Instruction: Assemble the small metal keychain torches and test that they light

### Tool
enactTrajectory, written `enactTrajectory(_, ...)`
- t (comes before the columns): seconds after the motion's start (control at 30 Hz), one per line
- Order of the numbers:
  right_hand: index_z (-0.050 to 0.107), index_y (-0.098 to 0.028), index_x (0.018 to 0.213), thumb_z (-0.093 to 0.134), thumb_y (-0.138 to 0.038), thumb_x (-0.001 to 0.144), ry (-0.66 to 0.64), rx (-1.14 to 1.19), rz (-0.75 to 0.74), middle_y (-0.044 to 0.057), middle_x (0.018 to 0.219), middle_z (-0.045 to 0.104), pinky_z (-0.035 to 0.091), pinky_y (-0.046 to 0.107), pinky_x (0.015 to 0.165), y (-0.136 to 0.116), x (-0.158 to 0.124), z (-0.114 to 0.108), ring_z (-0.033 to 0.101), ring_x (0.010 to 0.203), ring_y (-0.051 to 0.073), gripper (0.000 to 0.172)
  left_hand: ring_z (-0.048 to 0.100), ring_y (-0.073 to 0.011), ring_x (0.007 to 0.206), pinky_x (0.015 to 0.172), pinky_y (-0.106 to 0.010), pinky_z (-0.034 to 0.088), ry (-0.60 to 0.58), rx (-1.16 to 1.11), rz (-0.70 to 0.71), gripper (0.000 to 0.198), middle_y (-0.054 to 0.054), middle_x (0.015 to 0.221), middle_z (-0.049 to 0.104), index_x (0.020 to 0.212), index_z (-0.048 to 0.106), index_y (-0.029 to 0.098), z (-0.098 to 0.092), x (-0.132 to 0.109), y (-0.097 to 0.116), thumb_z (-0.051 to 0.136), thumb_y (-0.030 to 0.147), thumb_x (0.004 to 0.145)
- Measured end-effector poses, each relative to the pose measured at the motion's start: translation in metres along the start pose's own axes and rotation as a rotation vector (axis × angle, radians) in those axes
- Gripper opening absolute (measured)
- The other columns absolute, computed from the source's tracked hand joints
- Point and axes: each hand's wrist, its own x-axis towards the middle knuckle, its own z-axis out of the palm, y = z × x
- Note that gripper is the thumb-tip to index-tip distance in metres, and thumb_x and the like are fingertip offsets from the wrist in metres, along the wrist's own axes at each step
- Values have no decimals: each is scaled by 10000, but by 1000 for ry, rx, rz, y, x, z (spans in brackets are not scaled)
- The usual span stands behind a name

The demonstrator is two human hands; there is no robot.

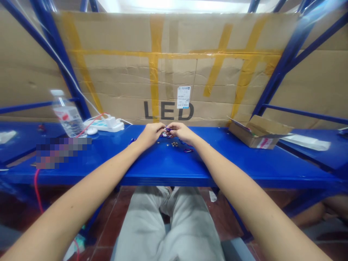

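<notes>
My left hand (150, 135) and my right hand (182, 132) meet over the middle of the blue table, fingertips closed together on a small purple metallic piece (168, 129). Fingers cover much of it, and its exact kind is too small to tell. Just below the hands lie several small silvery metal parts (174, 144). A dark, shiny looped piece resembling a small carabiner (188, 150) rests by my right wrist. Another blue-purple piece (132, 140) shows partly beside my left wrist.
The blue table (168, 163) backs onto a taped cardboard sheet (122, 83). On the left stand a water bottle (67, 114) and a white power strip (106, 124) with cords. An open cardboard box (255, 133) sits right, near a white packet (307, 142). Blue posts flank both sides.
</notes>
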Motion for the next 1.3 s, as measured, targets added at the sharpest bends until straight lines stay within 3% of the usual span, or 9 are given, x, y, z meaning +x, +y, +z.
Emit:
enactTrajectory(0.33,614,-188,883,530,-20,721,-20,-2,-47,-16,780,676,512,287,760,-1,-1,-1,642,796,147,247,696,-175,801,745,-283,525,5,94,150,250,-83,908,766,1063,745,168,6,0,-9,525,146,946)
enactTrajectory(0.6,597,-186,836,565,-49,649,-73,50,-88,1,804,671,507,300,759,0,-2,-3,652,829,175,234,692,-163,806,779,-276,527,55,-28,2,195,-54,904,767,963,738,179,0,2,6,547,158,929)
enactTrajectory(0.9,575,-189,811,548,-33,589,-102,53,-107,-4,857,671,499,290,744,-2,-2,-2,667,888,183,273,670,-174,822,789,-293,504,42,-11,-38,176,-54,892,738,918,699,178,-6,3,14,525,198,938)
enactTrajectory(1.0,596,-187,822,546,-32,615,-52,-103,-136,-2,830,681,509,308,763,0,1,-3,660,839,179,264,663,-181,823,784,-302,496,-11,-12,-75,157,-56,901,732,950,687,178,-6,2,11,536,212,927)
enactTrajectory(1.17,685,-175,831,524,10,668,64,-532,-213,37,883,740,507,354,892,3,2,-6,667,897,204,295,663,-194,771,717,-300,482,-306,-85,-191,251,-33,852,727,1102,654,184,1,-4,-2,616,251,863)
enactTrajectory(1.3,744,-190,896,545,3,732,68,-681,-277,57,992,758,481,355,953,-1,-1,-4,670,985,226,322,677,-198,793,718,-296,489,-306,-139,-283,234,-29,851,736,1068,647,186,8,-7,-7,625,269,850)
